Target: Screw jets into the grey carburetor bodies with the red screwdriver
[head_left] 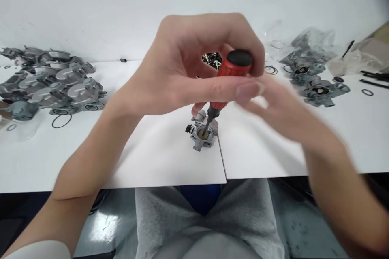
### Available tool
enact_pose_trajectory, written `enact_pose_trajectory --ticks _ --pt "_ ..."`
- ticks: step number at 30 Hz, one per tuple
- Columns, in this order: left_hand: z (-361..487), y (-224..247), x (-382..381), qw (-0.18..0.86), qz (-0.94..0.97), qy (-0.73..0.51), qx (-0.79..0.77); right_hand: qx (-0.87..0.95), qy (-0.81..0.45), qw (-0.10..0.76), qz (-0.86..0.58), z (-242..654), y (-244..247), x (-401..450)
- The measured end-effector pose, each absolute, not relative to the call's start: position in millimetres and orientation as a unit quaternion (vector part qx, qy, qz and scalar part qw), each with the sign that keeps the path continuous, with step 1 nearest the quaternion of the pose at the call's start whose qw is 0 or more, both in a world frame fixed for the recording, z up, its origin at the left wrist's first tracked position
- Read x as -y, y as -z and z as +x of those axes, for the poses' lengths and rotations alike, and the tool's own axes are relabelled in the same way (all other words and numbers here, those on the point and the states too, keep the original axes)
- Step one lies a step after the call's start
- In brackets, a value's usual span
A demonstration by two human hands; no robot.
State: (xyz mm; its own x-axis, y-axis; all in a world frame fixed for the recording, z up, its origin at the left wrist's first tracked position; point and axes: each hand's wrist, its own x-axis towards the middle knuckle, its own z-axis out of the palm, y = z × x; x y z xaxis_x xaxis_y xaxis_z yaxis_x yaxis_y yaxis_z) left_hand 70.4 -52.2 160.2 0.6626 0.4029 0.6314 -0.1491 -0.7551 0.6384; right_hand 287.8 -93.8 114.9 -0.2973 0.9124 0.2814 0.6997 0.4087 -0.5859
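Note:
My left hand [194, 73] is closed around the red handle of a screwdriver [223, 83] with a black end cap. The screwdriver tilts, its tip reaching into the round bore of a small grey metal carburetor [200, 131]. A brass-coloured disc shows inside that bore, and a black knob sticks out on the left side. Behind the handle, my right hand [282, 109] is blurred by motion. Its fingers are mostly hidden by my left hand, so their grip is unclear. The carburetor rests on the white table, close to the seam between two panels.
Several carburetors [51, 85] are piled at the left, with a black rubber ring [61, 120] in front. More carburetors [323, 89] lie at the right beside clear plastic bags [314, 40] and black strips [375, 77]. Small brass and black parts [213, 60] show behind my hands.

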Motion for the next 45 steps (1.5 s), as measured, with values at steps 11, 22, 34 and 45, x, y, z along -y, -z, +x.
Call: enact_pose_trajectory --ticks 11,22,34,45 --pt "76 -151 47 0.385 0.807 -0.447 -0.014 0.72 -0.171 0.369 -0.563 221 1 148" --pt "68 -159 53 0.413 0.812 -0.402 -0.094 0.713 -0.179 0.377 -0.564 221 -1 148" --pt "60 -171 55 0.472 0.796 -0.356 -0.13 0.724 -0.164 0.395 -0.541 224 2 146" --pt "72 -153 44 0.434 0.794 -0.419 -0.079 0.718 -0.177 0.388 -0.551 222 1 147"
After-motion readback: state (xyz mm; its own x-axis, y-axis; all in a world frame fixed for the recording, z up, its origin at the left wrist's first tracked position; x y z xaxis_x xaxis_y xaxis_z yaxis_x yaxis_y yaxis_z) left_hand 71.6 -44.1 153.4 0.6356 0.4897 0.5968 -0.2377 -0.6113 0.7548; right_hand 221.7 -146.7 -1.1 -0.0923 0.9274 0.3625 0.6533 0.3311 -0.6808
